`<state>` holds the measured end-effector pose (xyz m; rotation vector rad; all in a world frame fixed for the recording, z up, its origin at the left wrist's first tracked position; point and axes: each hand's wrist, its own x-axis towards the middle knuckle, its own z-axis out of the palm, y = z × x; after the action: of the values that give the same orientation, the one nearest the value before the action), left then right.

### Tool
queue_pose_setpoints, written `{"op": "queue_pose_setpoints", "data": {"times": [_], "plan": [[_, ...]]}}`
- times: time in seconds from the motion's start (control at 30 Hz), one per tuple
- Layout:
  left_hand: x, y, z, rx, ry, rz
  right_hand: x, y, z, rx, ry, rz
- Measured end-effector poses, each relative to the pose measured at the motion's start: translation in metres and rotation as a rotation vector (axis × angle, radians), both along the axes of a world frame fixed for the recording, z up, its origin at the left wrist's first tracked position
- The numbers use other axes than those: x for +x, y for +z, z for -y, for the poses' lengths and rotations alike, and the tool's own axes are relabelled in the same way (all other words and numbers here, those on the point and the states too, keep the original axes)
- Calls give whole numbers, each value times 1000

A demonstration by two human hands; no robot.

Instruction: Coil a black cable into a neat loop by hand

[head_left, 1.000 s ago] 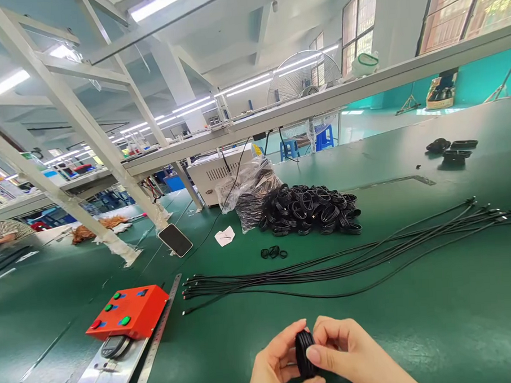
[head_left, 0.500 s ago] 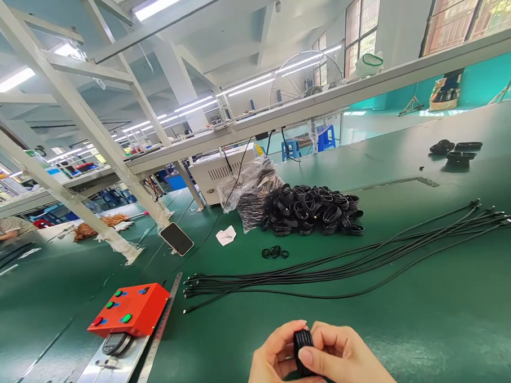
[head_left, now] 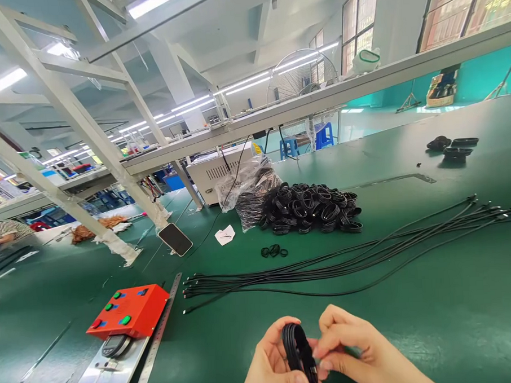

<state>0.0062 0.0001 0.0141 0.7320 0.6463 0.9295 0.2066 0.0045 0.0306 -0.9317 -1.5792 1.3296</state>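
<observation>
A coiled black cable point(head_left: 293, 348) stands on edge in my left hand point(head_left: 271, 357), whose fingers and thumb close round it at the bottom of the view. A small metallic tip shows low on the coil's right side. My right hand point(head_left: 351, 342) is just to the right, thumb and index finger pinched close to the coil; whatever lies between these fingertips is too small to make out. Beyond both hands, a bundle of straight black cables point(head_left: 327, 274) stretches across the green table. Several small black rings point(head_left: 275, 251) lie behind that bundle.
A pile of coiled black cables point(head_left: 309, 209) rests beside a plastic bag point(head_left: 255, 191). To the left are a red button box point(head_left: 129, 311), a metal ruler point(head_left: 158, 337) and a phone point(head_left: 175, 239). More coils point(head_left: 456, 154) lie far right. Metal posts point(head_left: 123, 169) stand at the left.
My right hand has moved right, off the front of the coil, with its fingers now pinched at the side. The coil has turned in my left hand, so its opening shows.
</observation>
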Motion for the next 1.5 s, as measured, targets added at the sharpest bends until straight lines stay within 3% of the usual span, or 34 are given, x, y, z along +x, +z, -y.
{"op": "queue_pose_setpoints", "data": {"times": [0.13, 0.27, 0.4, 0.53, 0.7, 0.8, 0.87, 1.0, 1.1, 1.17, 1.27, 1.5], "plan": [[-1, -1, -1, -26, -48, 24, 6, 0, 2, 311, 97, 254], [-4, -1, -1, -35, -162, 31, 11, 17, -5, 591, 173, 535], [-6, 3, -1, -50, -217, 13, 9, 26, -12, 828, 203, 605], [-4, 4, -1, -59, -224, 14, 3, 19, -12, 782, 153, 557], [-4, 2, -1, -51, -204, 7, 9, 10, -7, 470, 166, 288], [-4, 2, -1, -65, -138, -15, 13, 8, -6, 315, -21, 116], [-2, 3, 0, -64, -104, -62, 12, 7, -4, 298, -87, 156], [5, 6, 5, -76, -35, -227, 0, 3, -3, 555, -76, 468], [8, 6, 7, -94, 1, -290, -12, -6, -6, 848, -189, 600], [8, 6, 7, -85, -7, -284, -19, -12, -6, 951, -270, 589], [6, 6, 6, -64, -21, -272, -24, -20, -5, 1000, -348, 533], [5, 1, 8, -63, -12, -295, -22, -32, -4, 1054, -349, 423]]}}
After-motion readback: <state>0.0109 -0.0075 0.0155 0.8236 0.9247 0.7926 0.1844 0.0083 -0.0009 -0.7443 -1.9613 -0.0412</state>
